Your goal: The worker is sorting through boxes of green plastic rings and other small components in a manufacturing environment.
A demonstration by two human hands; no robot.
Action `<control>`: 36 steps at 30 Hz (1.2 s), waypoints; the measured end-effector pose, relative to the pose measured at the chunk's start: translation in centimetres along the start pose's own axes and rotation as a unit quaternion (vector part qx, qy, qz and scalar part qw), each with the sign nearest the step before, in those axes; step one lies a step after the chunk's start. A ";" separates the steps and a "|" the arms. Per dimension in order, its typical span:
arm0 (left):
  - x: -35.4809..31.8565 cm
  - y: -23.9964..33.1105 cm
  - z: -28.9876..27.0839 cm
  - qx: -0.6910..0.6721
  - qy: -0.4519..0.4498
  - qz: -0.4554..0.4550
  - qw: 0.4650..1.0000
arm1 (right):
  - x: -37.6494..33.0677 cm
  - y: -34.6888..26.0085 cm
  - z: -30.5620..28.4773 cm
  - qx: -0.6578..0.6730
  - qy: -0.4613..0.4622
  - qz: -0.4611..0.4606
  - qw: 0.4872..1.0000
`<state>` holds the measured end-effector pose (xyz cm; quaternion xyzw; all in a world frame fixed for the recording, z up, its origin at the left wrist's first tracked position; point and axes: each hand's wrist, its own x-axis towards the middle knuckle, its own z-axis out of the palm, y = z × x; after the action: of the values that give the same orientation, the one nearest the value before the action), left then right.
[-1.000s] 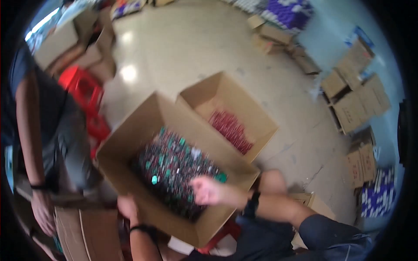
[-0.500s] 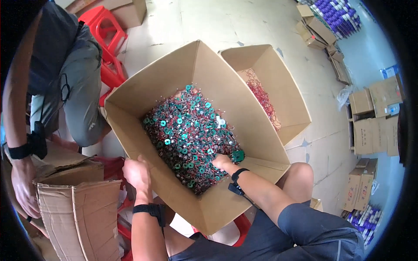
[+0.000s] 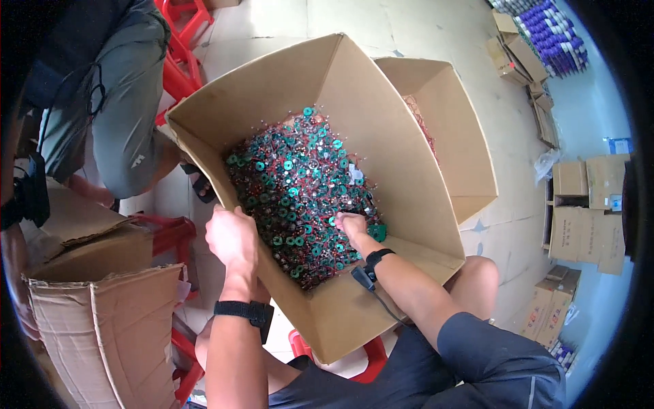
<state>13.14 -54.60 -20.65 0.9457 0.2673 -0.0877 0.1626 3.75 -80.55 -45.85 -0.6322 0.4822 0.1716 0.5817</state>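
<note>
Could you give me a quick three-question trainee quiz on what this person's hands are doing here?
1. True or false: the right hand reaches into the pile of small green and red parts.
2. Where is the left hand? A) on the big cardboard box wall B) on the red stool
3. What lies in the second box behind?

Key: 1 true; 2 A; 3 reddish parts.

a: where does the head view look from?
b: from the person's head, facing steeply down into the open cardboard box (image 3: 381,136) on their lap, close above it.
a: how wide?
b: fisheye; the box sits centre, the floor (image 3: 436,27) bends toward the dark rim, own forearms enter from the lower edge.
</note>
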 end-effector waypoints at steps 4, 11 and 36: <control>0.0 -0.1 -0.1 0.013 0.008 0.001 1.000 | -1.2 -2.3 -1.4 0.088 -0.014 -0.023 0.996; 0.3 -2.0 -0.3 -0.035 0.002 0.005 0.999 | 0.2 -2.1 -6.5 -0.152 -0.140 0.113 0.972; 2.4 -8.1 -0.3 -0.056 0.024 0.033 0.998 | 1.5 3.6 -4.9 -0.484 -0.123 -0.198 0.844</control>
<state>10.92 -46.84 -23.07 0.9451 0.2448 -0.0444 0.2118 -0.14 -85.03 -47.80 -0.8889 0.1270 0.3408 0.2786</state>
